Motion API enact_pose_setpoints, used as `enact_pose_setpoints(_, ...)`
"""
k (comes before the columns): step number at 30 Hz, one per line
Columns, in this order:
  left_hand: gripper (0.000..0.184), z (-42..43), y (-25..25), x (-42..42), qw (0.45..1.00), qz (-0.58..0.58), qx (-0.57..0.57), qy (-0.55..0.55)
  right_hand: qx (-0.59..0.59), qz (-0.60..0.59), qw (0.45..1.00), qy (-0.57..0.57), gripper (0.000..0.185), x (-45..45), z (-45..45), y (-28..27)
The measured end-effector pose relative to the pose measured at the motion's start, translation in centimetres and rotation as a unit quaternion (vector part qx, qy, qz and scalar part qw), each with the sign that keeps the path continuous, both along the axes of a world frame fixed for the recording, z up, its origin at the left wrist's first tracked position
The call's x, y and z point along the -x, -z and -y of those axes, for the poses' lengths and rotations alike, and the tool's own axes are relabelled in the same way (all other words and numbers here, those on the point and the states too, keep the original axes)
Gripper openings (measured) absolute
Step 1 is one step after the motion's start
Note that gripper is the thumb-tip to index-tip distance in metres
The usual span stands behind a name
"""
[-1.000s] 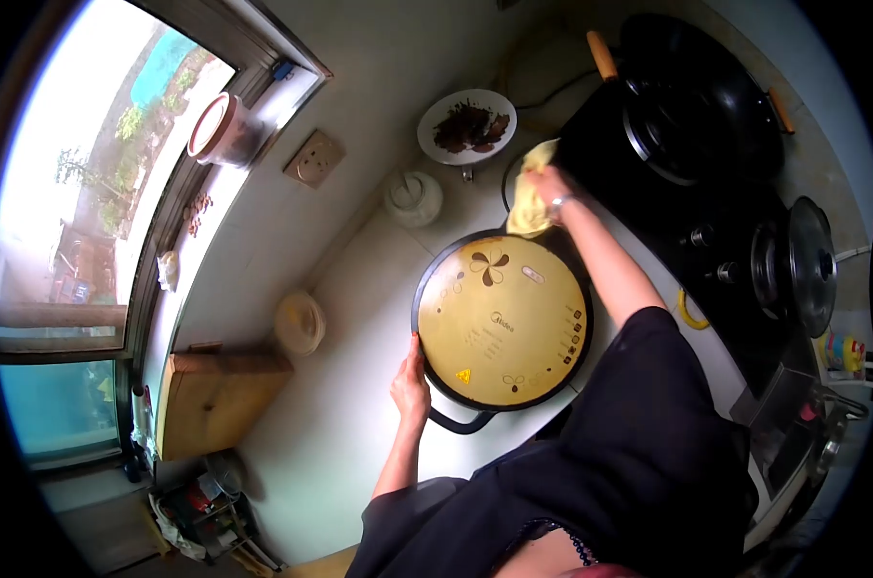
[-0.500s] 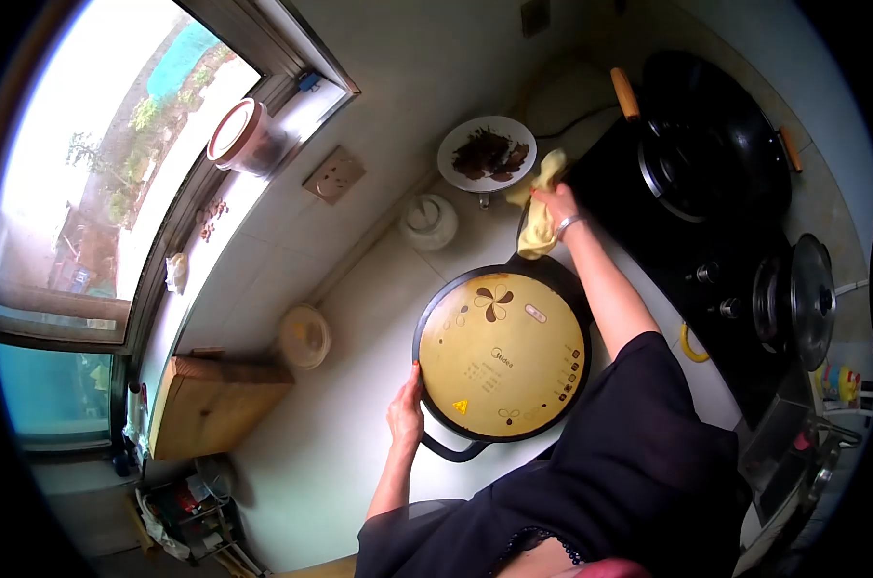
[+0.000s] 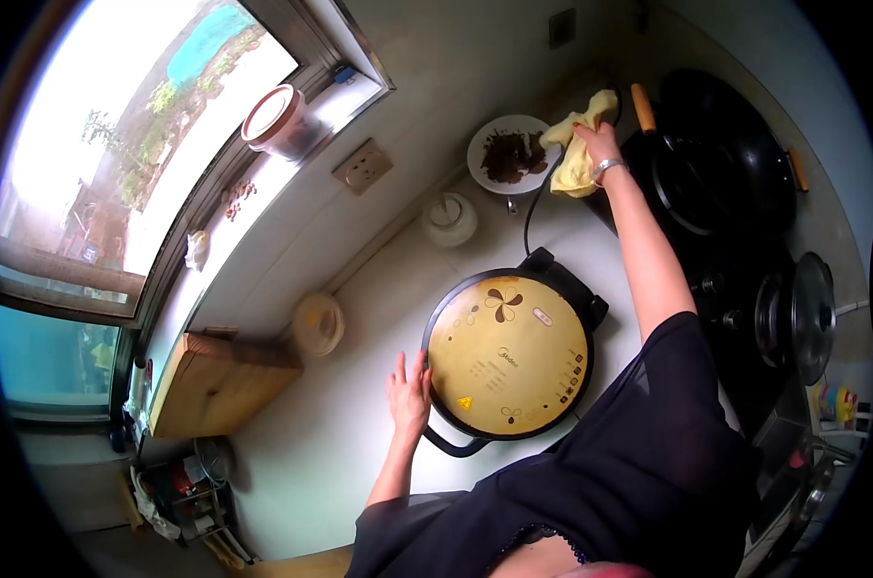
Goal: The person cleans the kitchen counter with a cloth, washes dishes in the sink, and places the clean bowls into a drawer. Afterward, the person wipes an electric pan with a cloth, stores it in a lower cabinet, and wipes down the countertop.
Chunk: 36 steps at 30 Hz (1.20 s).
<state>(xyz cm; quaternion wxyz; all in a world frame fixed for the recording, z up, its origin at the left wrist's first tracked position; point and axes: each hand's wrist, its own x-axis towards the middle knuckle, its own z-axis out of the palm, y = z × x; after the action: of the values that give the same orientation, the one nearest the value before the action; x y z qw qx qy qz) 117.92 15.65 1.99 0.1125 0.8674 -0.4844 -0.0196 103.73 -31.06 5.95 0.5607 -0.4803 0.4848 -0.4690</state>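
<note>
A round electric griddle (image 3: 510, 354) with a yellow lid and black rim rests on the white counter. Beside its left edge is my left hand (image 3: 410, 393), fingers spread and upright, with nothing in it; whether a fingertip touches the rim I cannot tell. My right hand (image 3: 602, 144) is closed on a crumpled yellow cloth (image 3: 577, 171), held near the white plate (image 3: 488, 175) of dark dried pieces. Behind the griddle, its black cord (image 3: 528, 226) runs up past the plate toward the cloth.
A lidded jar (image 3: 450, 220) and a small round container (image 3: 318, 325) stand along the wall. The wooden block (image 3: 226, 385) is at the left. To the right, a black wok (image 3: 726, 144) sits on the stove, with a pan lid (image 3: 811, 318) nearby. A tub (image 3: 280, 122) stands on the windowsill.
My right hand has moved up and right with the yellow cloth, away from the griddle's back edge, uncovering the hinge and cord. My left hand has loosened from the rim, fingers now spread.
</note>
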Motion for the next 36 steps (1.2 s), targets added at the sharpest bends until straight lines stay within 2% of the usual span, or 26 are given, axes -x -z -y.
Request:
enact_pose_setpoints(3, 0.037, 5.7, -1.9, -0.5, 0.983, -0.070, 0.166, 0.029, 0.020, 0.028, 0.999, -0.025, 0.032, 1.0, 0.8, 1.7)
enact_pose_setpoints(4, 0.036, 8.4, -1.9, -0.9, 0.967, -0.139, 0.210, 0.043, 0.017, 0.025, 0.999, -0.033, 0.031, 1.2, 0.3, 1.1)
enact_pose_setpoints(6, 0.036, 14.4, -2.9, -0.8, 0.914, -0.336, 0.227, 0.028, 0.022, 0.036, 0.998, -0.043, 0.028, 1.5, -1.0, -0.8)
enact_pose_setpoints(7, 0.037, 17.4, -2.3, -0.8, 0.881, -0.397, 0.254, 0.027, 0.019, 0.058, 0.996, -0.065, 0.028, 1.5, -2.2, -2.4)
enact_pose_setpoints(8, 0.038, 20.2, -0.2, -1.1, 0.860, -0.443, 0.251, 0.014, 0.013, 0.080, 0.993, -0.087, 0.027, 1.6, -3.0, -3.5)
enact_pose_setpoints(9, 0.038, 22.5, 0.6, -0.9, 0.872, -0.432, 0.231, 0.006, 0.004, 0.100, 0.991, -0.094, 0.027, 1.6, -3.1, -3.8)
enact_pose_setpoints(11, 0.041, 26.1, 0.6, -0.2, 0.737, -0.636, 0.224, -0.042, 0.032, 0.138, 0.984, -0.104, 0.027, 1.4, -3.3, -5.0)
enact_pose_setpoints(12, 0.041, 27.3, 1.2, -0.1, 0.737, -0.636, 0.225, -0.042, 0.057, 0.174, 0.977, -0.111, 0.027, 1.3, -3.6, -6.0)
enact_pose_setpoints(14, 0.039, 29.6, 2.1, -0.2, 0.653, -0.722, 0.208, -0.091, 0.069, 0.178, 0.976, -0.109, 0.027, 1.4, -3.1, -7.7)
enact_pose_setpoints(16, 0.035, 31.1, 2.2, -0.3, 0.634, -0.739, 0.197, -0.110, 0.105, 0.188, 0.972, -0.097, 0.027, 1.3, -2.9, -10.0)
enact_pose_setpoints(18, 0.029, 32.3, 2.2, -0.3, 0.595, -0.751, 0.224, -0.179, 0.112, 0.189, 0.972, -0.081, 0.027, 1.3, -2.8, -12.6)
enact_pose_setpoints(19, 0.029, 32.8, 2.2, -0.5, 0.595, -0.751, 0.227, -0.177, 0.127, 0.201, 0.968, -0.083, 0.026, 1.3, -2.5, -13.6)
enact_pose_setpoints(21, 0.025, 33.8, 3.2, -1.1, 0.552, -0.783, 0.228, -0.175, 0.145, 0.206, 0.964, -0.084, 0.023, 1.5, -2.5, -16.1)
enact_pose_setpoints(26, 0.023, 35.1, 3.8, -1.3, 0.547, -0.779, 0.248, -0.181, 0.189, 0.247, 0.945, -0.102, 0.026, 1.9, -3.5, -19.5)
enact_pose_setpoints(28, 0.024, 35.4, 3.9, -1.6, 0.579, -0.760, 0.227, -0.188, 0.210, 0.257, 0.937, -0.103, 0.025, 2.6, -3.4, -20.9)
enact_pose_setpoints(31, 0.025, 35.2, 2.3, -1.5, 0.613, -0.729, 0.229, -0.200, 0.200, 0.205, 0.950, -0.120, 0.025, 4.1, -2.9, -22.4)
enact_pose_setpoints(32, 0.025, 35.1, 2.3, -1.7, 0.589, -0.742, 0.260, -0.188, 0.202, 0.190, 0.950, -0.142, 0.025, 4.3, -2.9, -22.6)
enact_pose_setpoints(34, 0.025, 35.0, 2.2, -2.7, 0.576, -0.750, 0.258, -0.198, 0.211, 0.162, 0.944, -0.197, 0.027, 4.8, -2.6, -22.9)
enact_pose_setpoints(36, 0.024, 34.5, 0.9, -3.6, 0.576, -0.751, 0.270, -0.177, 0.228, 0.177, 0.935, -0.203, 0.022, 4.0, -6.3, -24.9)
